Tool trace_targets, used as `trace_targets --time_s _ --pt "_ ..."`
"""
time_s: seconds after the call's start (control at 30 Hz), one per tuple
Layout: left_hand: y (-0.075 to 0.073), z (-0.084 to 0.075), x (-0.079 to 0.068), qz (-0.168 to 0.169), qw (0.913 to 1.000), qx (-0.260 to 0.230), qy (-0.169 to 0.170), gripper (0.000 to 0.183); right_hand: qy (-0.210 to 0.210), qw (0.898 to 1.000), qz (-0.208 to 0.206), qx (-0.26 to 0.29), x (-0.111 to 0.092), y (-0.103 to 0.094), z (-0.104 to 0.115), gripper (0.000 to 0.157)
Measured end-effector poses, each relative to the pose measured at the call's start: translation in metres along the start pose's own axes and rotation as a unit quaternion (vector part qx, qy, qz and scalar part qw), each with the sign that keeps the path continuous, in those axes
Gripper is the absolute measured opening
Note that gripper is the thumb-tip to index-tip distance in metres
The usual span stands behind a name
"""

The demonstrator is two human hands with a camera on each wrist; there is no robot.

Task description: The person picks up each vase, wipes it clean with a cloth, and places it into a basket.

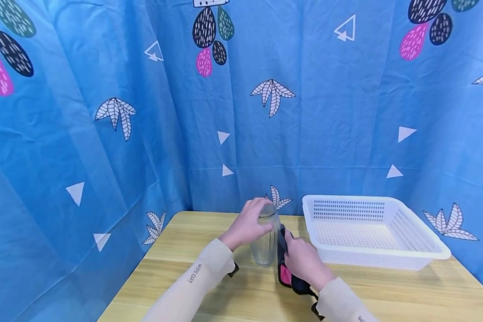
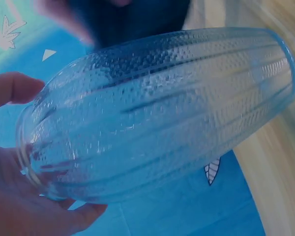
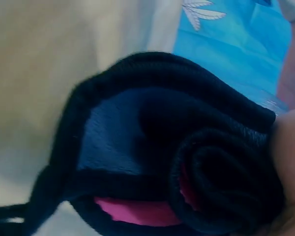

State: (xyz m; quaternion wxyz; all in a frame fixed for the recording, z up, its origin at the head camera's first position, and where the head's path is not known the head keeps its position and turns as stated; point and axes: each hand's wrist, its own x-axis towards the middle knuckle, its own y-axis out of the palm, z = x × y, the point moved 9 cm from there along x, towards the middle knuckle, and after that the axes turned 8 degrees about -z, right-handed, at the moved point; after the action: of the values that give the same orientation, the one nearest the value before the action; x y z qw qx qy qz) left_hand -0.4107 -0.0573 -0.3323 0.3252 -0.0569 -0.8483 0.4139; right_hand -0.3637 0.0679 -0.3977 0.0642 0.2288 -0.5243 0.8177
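Observation:
A clear ribbed glass vase (image 1: 263, 248) stands roughly upright in the head view, its lower end close over the wooden table. My left hand (image 1: 251, 221) grips it by the rim, thumb on one side and fingers on the other. In the left wrist view the textured glass (image 2: 152, 118) fills most of the picture. Just right of the vase, my right hand (image 1: 303, 259) holds a dark cloth (image 1: 282, 250) with black edging and a pink side against the glass. Close up in the right wrist view, that cloth (image 3: 118, 132) is folded, partly rolled near the fingers, with a thin strap trailing.
To the right on the table (image 1: 177, 255) sits a white perforated plastic basket (image 1: 382, 252), close to the right hand. A blue patterned curtain (image 1: 322, 134) hangs behind the table and along its left side.

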Motion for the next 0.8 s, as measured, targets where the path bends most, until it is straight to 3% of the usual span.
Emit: trace_targets --time_s 0.17,0.3,0.43,0.63,0.8 --pt "0.006 0.002 -0.001 0.002 1.0 -0.008 -0.001 0.064 0.013 0.996 0.089 0.001 -0.01 0.031 -0.01 0.059" --pt "0.007 0.005 -0.002 -0.008 0.9998 -0.016 -0.008 0.068 0.023 0.992 0.114 0.042 -0.012 0.032 -0.013 0.054" --pt "0.007 0.008 -0.004 -0.016 0.9993 -0.022 -0.026 0.07 0.031 0.993 0.079 0.087 -0.007 0.011 -0.011 0.053" --pt "0.001 0.005 0.001 -0.032 0.9994 0.01 -0.004 0.072 0.009 0.998 -0.02 0.066 0.008 -0.036 0.003 0.062" --pt "0.001 0.006 0.006 -0.021 0.9997 0.013 0.002 0.073 -0.029 0.994 -0.096 0.052 0.017 -0.062 0.017 0.065"
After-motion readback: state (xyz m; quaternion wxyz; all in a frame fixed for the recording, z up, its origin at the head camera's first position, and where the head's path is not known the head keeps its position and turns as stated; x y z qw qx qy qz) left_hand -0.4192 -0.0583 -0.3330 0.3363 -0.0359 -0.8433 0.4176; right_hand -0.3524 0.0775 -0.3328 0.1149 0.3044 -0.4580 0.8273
